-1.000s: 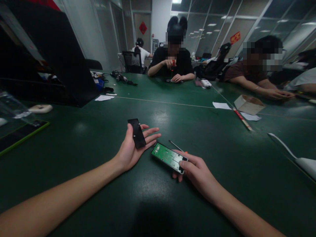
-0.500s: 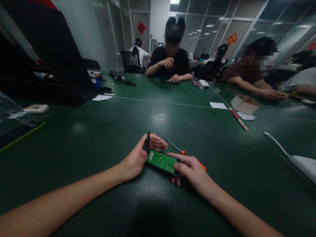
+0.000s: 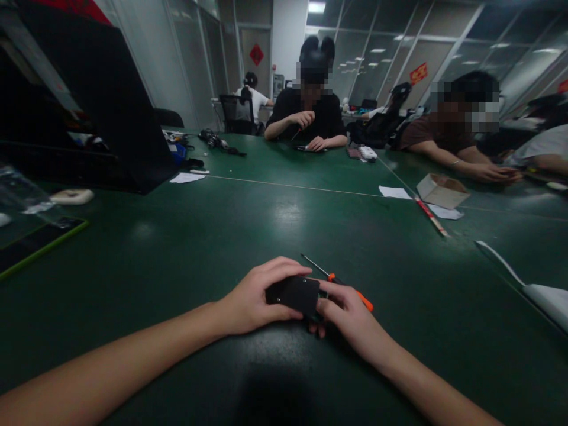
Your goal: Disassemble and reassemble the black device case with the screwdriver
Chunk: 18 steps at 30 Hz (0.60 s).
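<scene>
My left hand (image 3: 261, 296) is closed around a black plastic cover (image 3: 293, 293), thumb on the near edge and fingers on the far edge. Two small shiny spots, perhaps screws, show on its face. The cover lies over a circuit board in a black case (image 3: 324, 294), and only a bit of the board shows at the right end. That end is pinched by my right hand (image 3: 348, 310), thumb on top and fingers beneath. Just beyond my right hand, a screwdriver (image 3: 332, 278) with an orange and black handle rests on the green table (image 3: 213, 248).
At left stand a large dark panel (image 3: 128, 106) and a green-edged black tray (image 3: 48, 248). A small open box (image 3: 442, 192) and papers (image 3: 394, 192) lie to the right, with a white object (image 3: 548, 302) nearer. Across the table, a person (image 3: 306, 112) works with a tool.
My left hand has turned the black cover down flat over the green circuit board, which was exposed before. My right hand keeps its hold on the case. The screwdriver stays beside it.
</scene>
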Available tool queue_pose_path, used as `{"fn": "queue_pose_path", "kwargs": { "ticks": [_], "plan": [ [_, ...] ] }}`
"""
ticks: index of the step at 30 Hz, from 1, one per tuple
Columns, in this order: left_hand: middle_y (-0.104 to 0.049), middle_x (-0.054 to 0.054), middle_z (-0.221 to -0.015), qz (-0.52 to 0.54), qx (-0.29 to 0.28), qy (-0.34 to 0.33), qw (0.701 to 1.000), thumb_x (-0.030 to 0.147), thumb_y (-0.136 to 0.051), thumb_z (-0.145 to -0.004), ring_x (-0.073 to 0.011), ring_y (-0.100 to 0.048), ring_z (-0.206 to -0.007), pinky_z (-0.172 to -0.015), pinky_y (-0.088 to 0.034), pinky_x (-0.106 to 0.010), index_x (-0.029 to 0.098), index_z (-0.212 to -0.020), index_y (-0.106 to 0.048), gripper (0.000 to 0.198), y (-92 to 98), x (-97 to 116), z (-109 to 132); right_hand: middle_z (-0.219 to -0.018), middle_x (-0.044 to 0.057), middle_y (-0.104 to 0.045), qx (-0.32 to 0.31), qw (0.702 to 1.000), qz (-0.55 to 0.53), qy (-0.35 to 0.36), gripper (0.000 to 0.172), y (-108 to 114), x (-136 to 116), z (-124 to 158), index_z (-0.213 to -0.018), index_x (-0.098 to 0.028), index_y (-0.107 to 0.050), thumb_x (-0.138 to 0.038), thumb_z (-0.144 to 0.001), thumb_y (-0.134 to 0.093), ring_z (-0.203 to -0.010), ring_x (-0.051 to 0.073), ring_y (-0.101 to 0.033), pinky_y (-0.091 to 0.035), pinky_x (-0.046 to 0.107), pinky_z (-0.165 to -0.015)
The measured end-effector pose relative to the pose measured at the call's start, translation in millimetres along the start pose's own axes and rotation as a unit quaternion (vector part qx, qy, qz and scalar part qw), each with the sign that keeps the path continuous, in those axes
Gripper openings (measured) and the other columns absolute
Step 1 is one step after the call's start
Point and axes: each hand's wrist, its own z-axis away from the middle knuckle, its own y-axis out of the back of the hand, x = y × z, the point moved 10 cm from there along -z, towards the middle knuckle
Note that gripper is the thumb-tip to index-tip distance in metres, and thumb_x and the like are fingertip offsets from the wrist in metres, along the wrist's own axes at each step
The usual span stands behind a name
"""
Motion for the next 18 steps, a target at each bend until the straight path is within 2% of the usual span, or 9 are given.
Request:
{"fn": "queue_pose_path", "kwargs": {
  "ticks": [3, 7, 9, 13, 18],
  "plan": [
    [-0.058, -0.011, -0.126, 0.03, -0.002, 0.016, 0.999, 0.049, -0.075, -0.075, -0.027, -0.055, -0.116, -0.1, -0.041, -0.037, 0.023, -0.134, -0.051, 0.069, 1.3, -6, 1, -0.067, 0.002, -0.064, -0.005, 1.0, -0.01, -0.004, 0.047, 1, 2, -1, -0.117, -0.011, -0.065, -0.039, -0.081, -0.057, -0.057, 0.015, -0.059, -0.047, 0.028, -0.054],
    [-0.061, -0.01, -0.119, 0.039, 0.004, 0.051, 0.998, 0.044, -0.067, -0.084, -0.0249, -0.058, -0.109, -0.094, -0.045, -0.036, 0.021, -0.126, -0.053, 0.05, 5.1, -15, 3, -0.063, 0.001, -0.063, -0.013, 1.0, -0.019, -0.002, 0.047, 1, 4, -2, -0.117, -0.01, -0.064, -0.039, -0.082, -0.058, -0.056, 0.015, -0.059, -0.047, 0.027, -0.054],
    [-0.061, -0.01, -0.118, 0.027, 0.002, 0.039, 0.999, 0.039, -0.07, -0.083, -0.0249, -0.058, -0.109, -0.095, -0.044, -0.037, 0.021, -0.12, -0.057, 0.044, 6.0, -13, 2, -0.062, 0.001, -0.062, -0.015, 1.0, -0.023, 0.0, 0.044, 2, 4, -2, -0.115, -0.01, -0.065, -0.039, -0.083, -0.058, -0.055, 0.015, -0.059, -0.046, 0.026, -0.053],
    [-0.062, -0.011, -0.12, 0.013, -0.019, 0.005, 1.0, 0.038, -0.076, -0.077, -0.027, -0.057, -0.114, -0.101, -0.041, -0.041, 0.022, -0.118, -0.062, 0.046, 3.3, -6, -2, -0.062, 0.0, -0.063, -0.011, 0.999, -0.053, 0.002, 0.044, 5, 7, -3, -0.118, -0.012, -0.065, -0.037, -0.084, -0.057, -0.055, 0.015, -0.059, -0.045, 0.025, -0.051],
    [-0.061, -0.011, -0.121, 0.011, -0.034, 0.02, 0.999, 0.04, -0.075, -0.077, -0.0271, -0.056, -0.114, -0.1, -0.042, -0.041, 0.023, -0.124, -0.058, 0.053, 0.5, -7, -1, -0.063, 0.0, -0.064, -0.024, 0.997, -0.078, -0.006, 0.043, 4, 11, -3, -0.121, -0.015, -0.065, -0.033, -0.083, -0.058, -0.056, 0.014, -0.059, -0.045, 0.024, -0.052]
  ]
}}
